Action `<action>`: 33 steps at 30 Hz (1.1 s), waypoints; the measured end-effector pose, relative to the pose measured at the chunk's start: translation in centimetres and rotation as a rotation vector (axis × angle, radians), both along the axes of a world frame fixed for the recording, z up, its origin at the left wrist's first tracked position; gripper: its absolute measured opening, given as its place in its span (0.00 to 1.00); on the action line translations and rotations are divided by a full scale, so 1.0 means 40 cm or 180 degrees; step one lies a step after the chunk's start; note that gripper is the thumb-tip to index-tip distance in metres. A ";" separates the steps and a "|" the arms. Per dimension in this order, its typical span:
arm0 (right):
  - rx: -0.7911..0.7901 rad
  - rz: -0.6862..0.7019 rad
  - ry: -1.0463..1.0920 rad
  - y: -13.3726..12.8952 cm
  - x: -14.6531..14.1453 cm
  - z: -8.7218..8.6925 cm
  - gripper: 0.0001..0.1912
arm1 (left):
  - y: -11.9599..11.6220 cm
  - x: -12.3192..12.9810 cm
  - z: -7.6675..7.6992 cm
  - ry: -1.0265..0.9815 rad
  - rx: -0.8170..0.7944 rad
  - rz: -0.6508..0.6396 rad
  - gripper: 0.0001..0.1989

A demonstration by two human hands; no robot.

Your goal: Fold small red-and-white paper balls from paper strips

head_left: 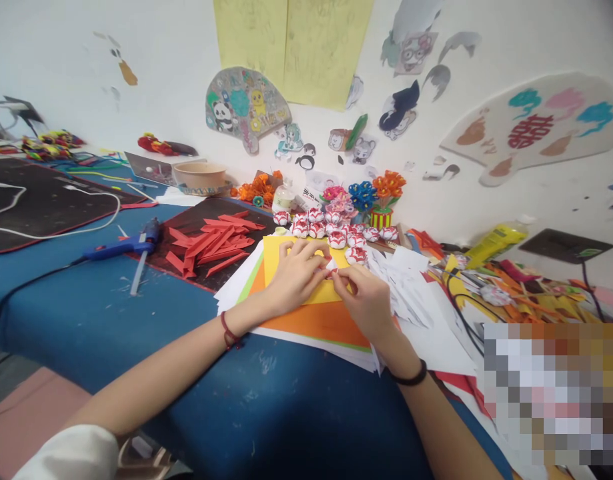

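Observation:
A small white-and-red folded paper piece (331, 265) sits between my fingertips, partly hidden by them. My left hand (297, 272) has its fingers bent over the piece from the left and closed on it. My right hand (369, 297) pinches its right side between thumb and finger. Both hands are above a yellow paper sheet (275, 263) on top of an orange sheet (326, 323) and other stacked paper. Just beyond my fingers stand several finished-looking red-and-white paper flowers (337, 239). White paper strips (401, 287) lie beside my right hand.
Red folded strips (211, 243) are heaped on a dark mat to the left. A blue glue gun (123, 247) lies nearby with its cord. Behind are a bowl (201, 177) and blue paper flowers (362, 195). Paper scraps and a yellow bottle (501, 241) are at right.

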State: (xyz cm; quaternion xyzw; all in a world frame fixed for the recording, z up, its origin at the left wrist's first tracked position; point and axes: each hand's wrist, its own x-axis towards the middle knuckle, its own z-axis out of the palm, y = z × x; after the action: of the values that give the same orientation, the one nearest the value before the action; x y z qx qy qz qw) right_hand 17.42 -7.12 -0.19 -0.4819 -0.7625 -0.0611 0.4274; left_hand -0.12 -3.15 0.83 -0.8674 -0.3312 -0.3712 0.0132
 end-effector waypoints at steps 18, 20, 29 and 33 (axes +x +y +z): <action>-0.0553 0.0132 0.0932 0.008 0.021 0.040 0.09 | 0.011 -0.006 0.001 -0.0081 -0.0169 -0.0074 0.07; -0.0686 0.0162 0.1025 0.012 0.025 0.033 0.10 | 0.011 -0.007 0.002 -0.0099 -0.0197 -0.0095 0.07; -0.0866 0.0357 0.1120 0.017 0.026 0.024 0.06 | 0.013 -0.007 -0.002 -0.0202 -0.0303 -0.0174 0.07; -0.0919 0.0461 0.1089 0.019 0.020 0.019 0.06 | 0.009 -0.005 -0.002 -0.0242 -0.0348 -0.0229 0.07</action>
State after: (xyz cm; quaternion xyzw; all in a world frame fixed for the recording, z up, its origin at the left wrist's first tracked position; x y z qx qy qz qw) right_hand 18.22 -6.38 0.56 -0.4855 -0.7123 0.1620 0.4802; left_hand -0.34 -2.77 0.76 -0.8634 -0.3199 -0.3855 -0.0601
